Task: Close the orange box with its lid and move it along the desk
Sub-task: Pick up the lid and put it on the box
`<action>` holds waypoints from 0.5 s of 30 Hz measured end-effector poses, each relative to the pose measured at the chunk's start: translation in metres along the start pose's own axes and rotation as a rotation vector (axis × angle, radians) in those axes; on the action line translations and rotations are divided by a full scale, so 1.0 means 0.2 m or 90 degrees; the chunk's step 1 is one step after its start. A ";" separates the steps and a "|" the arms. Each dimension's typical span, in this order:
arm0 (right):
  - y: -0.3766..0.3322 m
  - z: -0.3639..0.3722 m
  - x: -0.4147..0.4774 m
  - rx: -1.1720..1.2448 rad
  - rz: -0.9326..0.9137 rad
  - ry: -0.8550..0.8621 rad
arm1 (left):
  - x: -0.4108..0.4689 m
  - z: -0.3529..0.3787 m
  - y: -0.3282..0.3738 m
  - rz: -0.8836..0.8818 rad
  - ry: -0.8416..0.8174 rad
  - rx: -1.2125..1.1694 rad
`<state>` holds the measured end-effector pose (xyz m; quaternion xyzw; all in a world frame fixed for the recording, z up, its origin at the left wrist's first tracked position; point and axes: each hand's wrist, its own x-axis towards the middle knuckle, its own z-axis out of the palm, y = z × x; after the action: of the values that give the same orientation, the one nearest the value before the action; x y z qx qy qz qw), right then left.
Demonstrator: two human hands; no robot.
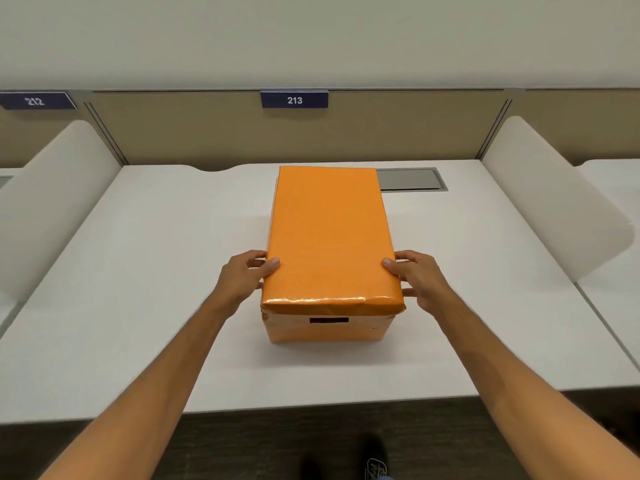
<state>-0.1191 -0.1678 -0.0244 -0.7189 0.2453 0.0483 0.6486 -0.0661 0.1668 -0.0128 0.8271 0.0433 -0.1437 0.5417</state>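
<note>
An orange box [325, 329] stands in the middle of the white desk [145, 278], its short side with a dark handle slot facing me. The orange lid [329, 237] lies flat on top and covers the opening. My left hand [247, 275] grips the lid's near left edge, thumb on top and fingers curled down its side. My right hand [417, 277] holds the near right edge the same way. The inside of the box is hidden.
White curved dividers [59, 188] [550, 199] bound the desk left and right, and a tan panel with a sign "213" [294, 99] closes the back. A grey cable hatch [412, 180] lies flush behind the box. The desk's front edge runs below my forearms.
</note>
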 end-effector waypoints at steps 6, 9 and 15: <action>0.03 0.02 0.01 -0.023 -0.004 0.018 | 0.00 0.01 -0.03 -0.018 0.011 -0.006; 0.06 0.03 0.00 -0.021 -0.009 0.009 | 0.01 0.01 -0.07 -0.032 0.015 -0.015; 0.09 0.05 0.01 -0.022 -0.011 0.016 | 0.01 0.04 -0.10 -0.042 0.030 -0.045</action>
<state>-0.1223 -0.1605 -0.0436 -0.7328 0.2466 0.0379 0.6331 -0.0697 0.1683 -0.0335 0.8088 0.0886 -0.1401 0.5642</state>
